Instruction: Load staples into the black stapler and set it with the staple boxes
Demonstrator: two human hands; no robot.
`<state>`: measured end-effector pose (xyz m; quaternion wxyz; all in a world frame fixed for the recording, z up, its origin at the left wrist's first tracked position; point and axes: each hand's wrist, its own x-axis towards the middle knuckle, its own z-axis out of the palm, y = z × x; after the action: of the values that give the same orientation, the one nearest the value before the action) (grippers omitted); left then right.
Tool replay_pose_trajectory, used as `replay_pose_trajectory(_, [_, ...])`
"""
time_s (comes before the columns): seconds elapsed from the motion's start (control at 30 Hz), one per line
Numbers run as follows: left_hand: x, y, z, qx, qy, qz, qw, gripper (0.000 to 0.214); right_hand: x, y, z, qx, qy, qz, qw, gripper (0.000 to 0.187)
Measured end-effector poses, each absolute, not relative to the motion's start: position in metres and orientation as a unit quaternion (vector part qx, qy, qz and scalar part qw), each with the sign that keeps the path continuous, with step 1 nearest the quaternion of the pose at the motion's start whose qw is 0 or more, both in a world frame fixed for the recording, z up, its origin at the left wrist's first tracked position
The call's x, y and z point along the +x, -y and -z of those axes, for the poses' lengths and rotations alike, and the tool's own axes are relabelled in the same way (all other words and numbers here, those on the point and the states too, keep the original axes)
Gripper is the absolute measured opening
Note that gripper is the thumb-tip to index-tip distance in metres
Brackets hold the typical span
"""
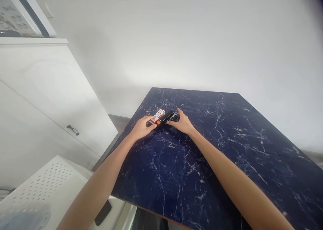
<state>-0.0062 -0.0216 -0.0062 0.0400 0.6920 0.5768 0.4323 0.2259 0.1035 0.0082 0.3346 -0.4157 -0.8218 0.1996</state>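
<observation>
Near the far left part of the dark blue marbled table [186, 162], my left hand [142, 127] grips a small red-and-white box [158, 115], with its thumb in front and fingers behind. Right against the box lies a black stapler [165, 118] with an orange patch at its near end. My right hand [183, 123] is at the stapler's right side, thumb and forefinger spread around its metal part. The box's lower end is partly covered by my left fingers.
A white cabinet [45, 92] with a dark handle [73, 130] stands at the left. Below it are a white perforated basket [47, 181] and a black phone-like object [103, 212], partly behind my left forearm. A pale wall [189, 45] rises behind the table.
</observation>
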Motion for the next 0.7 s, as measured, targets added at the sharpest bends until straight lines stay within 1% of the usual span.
replay_pose_trajectory(0.07, [-0.007, 0.022, 0.006, 0.696, -0.575, -0.428, 0.048, 0.059, 0.221, -0.099, -0.007, -0.401, 0.825, -0.198, 0.346, 0.108])
replay_pose_trajectory(0.2, [-0.009, 0.019, 0.008, 0.684, -0.588, -0.429, 0.048, 0.058, 0.214, -0.090, -0.003, -0.381, 0.829, -0.178, 0.369, 0.087])
replay_pose_trajectory(0.37, [-0.010, 0.018, 0.006, 0.689, -0.583, -0.426, 0.068, 0.065, 0.212, -0.088, 0.002, -0.365, 0.845, -0.142, 0.363, 0.074])
replay_pose_trajectory(0.43, [-0.010, 0.022, 0.002, 0.696, -0.577, -0.422, 0.069, 0.069, 0.211, -0.088, 0.005, -0.349, 0.857, -0.122, 0.359, 0.073])
replay_pose_trajectory(0.53, [-0.014, 0.028, -0.004, 0.693, -0.584, -0.418, 0.071, 0.069, 0.210, -0.088, 0.009, -0.340, 0.854, -0.113, 0.376, 0.081])
replay_pose_trajectory(0.6, [-0.017, 0.029, -0.005, 0.672, -0.594, -0.436, 0.077, 0.061, 0.212, -0.089, 0.011, -0.350, 0.836, -0.134, 0.400, 0.084])
replay_pose_trajectory(0.7, [-0.024, 0.024, -0.002, 0.620, -0.598, -0.504, 0.069, 0.046, 0.214, -0.092, 0.012, -0.361, 0.821, -0.157, 0.413, 0.077])
